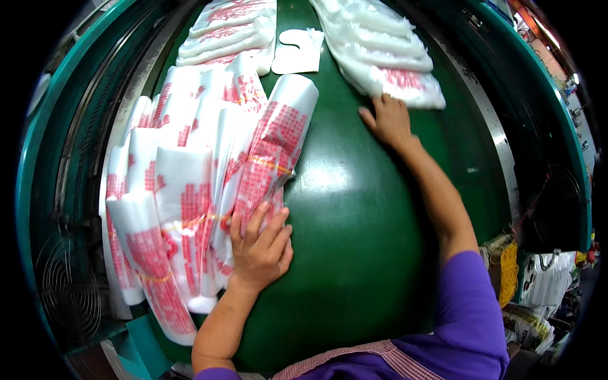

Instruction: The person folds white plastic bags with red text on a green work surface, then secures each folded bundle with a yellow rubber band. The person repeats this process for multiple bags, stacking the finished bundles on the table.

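Note:
My left hand [261, 248] lies with fingers spread on the lower end of a rolled bundle of clear plastic bags [275, 133]. That bundle has red print and a yellow band round its middle, and it rests on top of a heap of similar rolled bundles [180, 171] at the left. Further off, my right hand [391, 120] reaches to the near edge of a row of flat plastic bag stacks [405, 79]. Its fingertips touch the nearest stack, the thumb stands apart, and the hand appears open.
All this lies on a green belt surface [354, 253] between metal side rails [484, 120]. More bag stacks [228, 31] lie at the far left, beside a small white plastic cut-out piece [299, 52]. Yellow cord [508, 275] hangs at the right.

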A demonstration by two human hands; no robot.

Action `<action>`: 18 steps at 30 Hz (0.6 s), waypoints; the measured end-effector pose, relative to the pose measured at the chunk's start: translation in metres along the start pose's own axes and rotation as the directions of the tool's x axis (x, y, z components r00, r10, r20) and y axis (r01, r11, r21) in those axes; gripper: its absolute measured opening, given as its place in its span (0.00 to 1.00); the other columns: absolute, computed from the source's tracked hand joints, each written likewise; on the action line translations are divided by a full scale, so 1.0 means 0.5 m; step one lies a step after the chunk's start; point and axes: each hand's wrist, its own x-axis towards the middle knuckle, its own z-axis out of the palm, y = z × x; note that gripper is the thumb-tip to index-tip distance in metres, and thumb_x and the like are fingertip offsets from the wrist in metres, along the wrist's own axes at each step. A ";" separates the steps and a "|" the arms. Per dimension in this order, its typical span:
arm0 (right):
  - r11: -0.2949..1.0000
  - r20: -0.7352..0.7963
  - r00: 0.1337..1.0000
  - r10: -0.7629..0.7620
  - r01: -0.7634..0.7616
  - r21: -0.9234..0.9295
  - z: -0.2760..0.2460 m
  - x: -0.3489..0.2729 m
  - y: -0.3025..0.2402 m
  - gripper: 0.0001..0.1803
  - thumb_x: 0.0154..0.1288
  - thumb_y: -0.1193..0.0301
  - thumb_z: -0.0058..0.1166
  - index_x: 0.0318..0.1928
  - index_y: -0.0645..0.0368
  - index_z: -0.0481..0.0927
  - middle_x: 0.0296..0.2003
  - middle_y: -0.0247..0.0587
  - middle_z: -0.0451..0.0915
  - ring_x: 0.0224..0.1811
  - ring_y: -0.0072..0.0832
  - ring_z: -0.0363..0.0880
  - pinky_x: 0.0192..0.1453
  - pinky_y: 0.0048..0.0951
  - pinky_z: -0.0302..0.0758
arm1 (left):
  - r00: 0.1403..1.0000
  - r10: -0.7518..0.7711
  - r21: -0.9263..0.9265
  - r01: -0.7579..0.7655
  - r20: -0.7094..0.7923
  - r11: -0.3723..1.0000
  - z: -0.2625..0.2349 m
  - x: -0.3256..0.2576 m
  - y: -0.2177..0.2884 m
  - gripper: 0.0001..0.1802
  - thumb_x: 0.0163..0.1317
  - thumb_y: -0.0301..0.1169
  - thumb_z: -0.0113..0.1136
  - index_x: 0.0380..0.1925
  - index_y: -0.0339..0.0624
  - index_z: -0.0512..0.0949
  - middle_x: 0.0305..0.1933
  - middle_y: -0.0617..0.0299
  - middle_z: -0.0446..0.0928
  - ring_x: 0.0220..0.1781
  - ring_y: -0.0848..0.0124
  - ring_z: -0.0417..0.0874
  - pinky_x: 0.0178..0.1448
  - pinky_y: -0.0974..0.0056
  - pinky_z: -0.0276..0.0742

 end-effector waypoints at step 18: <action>0.455 -0.257 0.919 0.297 0.100 0.885 -0.639 -0.149 -0.016 0.18 0.65 0.73 0.52 0.55 0.55 0.75 0.44 0.44 0.79 0.41 0.33 0.79 0.45 0.30 0.77 | 0.996 -0.092 -0.360 0.079 -0.019 0.930 -0.053 -0.058 0.241 0.62 0.44 0.51 0.71 0.72 0.48 0.41 0.76 0.47 0.41 0.76 0.46 0.41 0.68 0.28 0.37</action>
